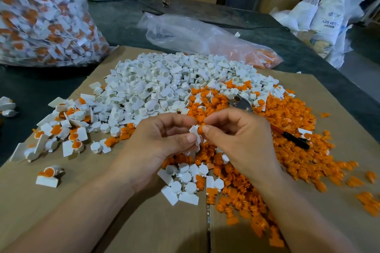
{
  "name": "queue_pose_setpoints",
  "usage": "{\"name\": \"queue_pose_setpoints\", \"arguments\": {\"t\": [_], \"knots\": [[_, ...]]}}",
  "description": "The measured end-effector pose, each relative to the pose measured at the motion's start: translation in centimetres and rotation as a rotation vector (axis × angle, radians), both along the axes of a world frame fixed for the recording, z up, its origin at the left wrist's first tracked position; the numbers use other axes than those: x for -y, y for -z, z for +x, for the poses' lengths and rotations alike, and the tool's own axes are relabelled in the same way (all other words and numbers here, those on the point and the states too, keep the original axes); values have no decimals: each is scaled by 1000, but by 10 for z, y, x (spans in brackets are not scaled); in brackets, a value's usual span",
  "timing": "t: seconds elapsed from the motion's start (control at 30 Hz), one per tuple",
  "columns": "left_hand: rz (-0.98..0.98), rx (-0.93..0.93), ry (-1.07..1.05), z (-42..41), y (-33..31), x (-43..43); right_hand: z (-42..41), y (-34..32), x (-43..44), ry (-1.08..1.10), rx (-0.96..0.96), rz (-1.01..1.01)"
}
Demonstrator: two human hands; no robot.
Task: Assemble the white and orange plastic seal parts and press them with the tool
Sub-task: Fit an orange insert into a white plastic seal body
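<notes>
The left hand (pixel 164 139) pinches a white part (pixel 195 134) between thumb and curled fingers, while the right hand (pixel 236 135) pinches an orange part (pixel 200 128) against it, the two pieces touching above the cardboard (pixel 123 222). Just beyond the right hand the tool (pixel 292 137) lies in the orange pile (pixel 298 162), its metal head half buried. The white pile (pixel 156 84) sits behind, assembled seals (pixel 67 129) lie scattered to the left, and a full bag (pixel 41 16) stands at the far left.
</notes>
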State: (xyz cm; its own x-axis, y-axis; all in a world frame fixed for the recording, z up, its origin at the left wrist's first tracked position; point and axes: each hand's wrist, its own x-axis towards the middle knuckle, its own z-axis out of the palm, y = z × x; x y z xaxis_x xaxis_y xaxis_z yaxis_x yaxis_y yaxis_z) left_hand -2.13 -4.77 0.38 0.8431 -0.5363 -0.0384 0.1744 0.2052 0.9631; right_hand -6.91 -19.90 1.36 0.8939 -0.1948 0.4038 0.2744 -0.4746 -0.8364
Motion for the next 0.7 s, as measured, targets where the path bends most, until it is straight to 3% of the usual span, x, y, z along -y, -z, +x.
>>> {"name": "queue_pose_setpoints", "arguments": {"t": [0.7], "knots": [[58, 102, -44, -2, 0, -2, -1, 1, 1, -85, -27, 45]]}}
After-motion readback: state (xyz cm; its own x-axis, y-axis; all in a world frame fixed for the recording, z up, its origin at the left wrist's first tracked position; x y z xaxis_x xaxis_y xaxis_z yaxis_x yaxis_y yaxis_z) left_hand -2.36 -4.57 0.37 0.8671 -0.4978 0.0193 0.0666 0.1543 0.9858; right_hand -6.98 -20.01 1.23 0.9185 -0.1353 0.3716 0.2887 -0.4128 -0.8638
